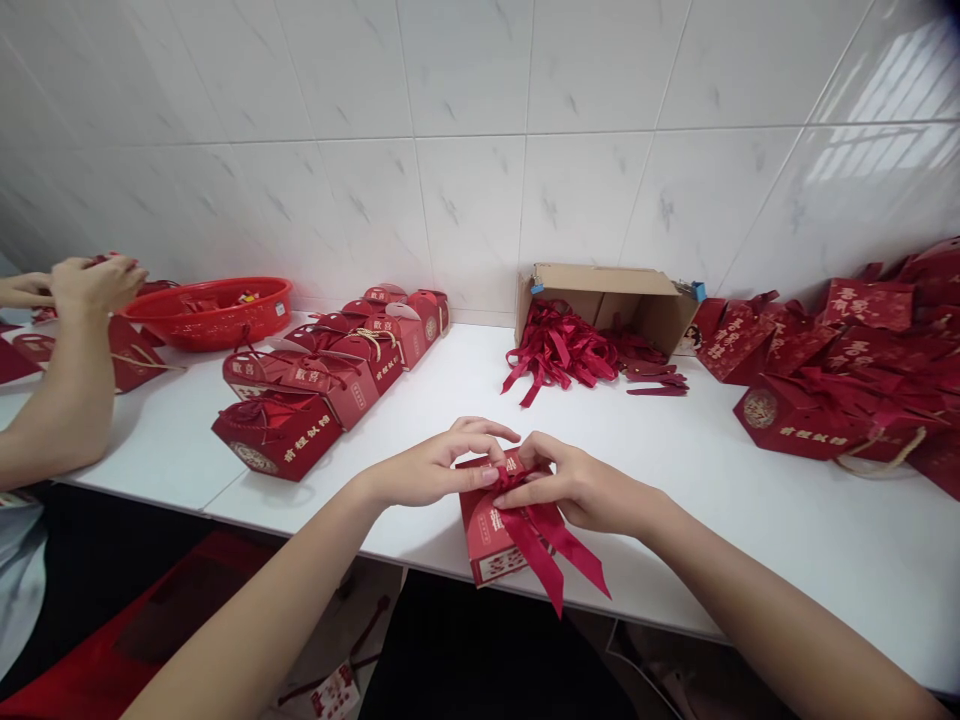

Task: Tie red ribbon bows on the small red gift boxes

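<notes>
Near the front edge of the white table a small red gift box (484,525) lies between my hands. A dark red ribbon (547,550) is gathered on its top, and two tails hang down over the near side. My left hand (442,465) comes in from the left, its thumb and fingers closed at the gathered part of the ribbon. From the right, my right hand (574,485) has its fingers bent round the same gathered part. The fingertips partly cover the ribbon there, so its exact form is hidden.
Finished-looking red boxes (352,385) stand in rows at left, near a red plastic basin (217,315). A cardboard box (607,280) with loose ribbons (566,345) lies behind. More red boxes (847,370) are piled at right. A co-worker's arm (75,370) is at far left.
</notes>
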`<state>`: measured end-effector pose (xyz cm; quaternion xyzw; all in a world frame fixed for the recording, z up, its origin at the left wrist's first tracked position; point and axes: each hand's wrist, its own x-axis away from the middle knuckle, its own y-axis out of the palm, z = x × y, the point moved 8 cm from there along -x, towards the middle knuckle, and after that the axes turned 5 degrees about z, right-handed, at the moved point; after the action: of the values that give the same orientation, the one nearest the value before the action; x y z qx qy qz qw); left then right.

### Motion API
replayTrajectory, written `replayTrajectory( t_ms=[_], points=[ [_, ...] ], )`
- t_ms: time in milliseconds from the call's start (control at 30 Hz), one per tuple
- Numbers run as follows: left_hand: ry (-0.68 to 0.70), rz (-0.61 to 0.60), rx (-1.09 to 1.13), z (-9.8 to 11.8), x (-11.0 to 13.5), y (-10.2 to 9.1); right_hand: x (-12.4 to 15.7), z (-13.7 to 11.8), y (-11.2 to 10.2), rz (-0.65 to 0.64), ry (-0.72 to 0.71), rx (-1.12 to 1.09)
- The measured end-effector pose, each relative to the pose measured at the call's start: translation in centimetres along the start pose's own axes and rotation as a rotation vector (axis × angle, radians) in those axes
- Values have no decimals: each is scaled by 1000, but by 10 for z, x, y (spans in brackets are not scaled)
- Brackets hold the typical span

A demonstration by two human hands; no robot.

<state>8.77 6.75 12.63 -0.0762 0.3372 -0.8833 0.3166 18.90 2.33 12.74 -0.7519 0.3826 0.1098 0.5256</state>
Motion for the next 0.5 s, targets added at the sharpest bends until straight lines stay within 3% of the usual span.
replayTrajectory(
  t_ms=[100,300,500],
  points=[
    [-37,-23,100,-1,1,0,0,0,0,7,-4,9],
    [17,20,-110,3,-1,-3,1,-2,0,18,-30,-8],
    [-24,59,-155,-2,2,-9,4,6,4,-45,65,5]
  ],
)
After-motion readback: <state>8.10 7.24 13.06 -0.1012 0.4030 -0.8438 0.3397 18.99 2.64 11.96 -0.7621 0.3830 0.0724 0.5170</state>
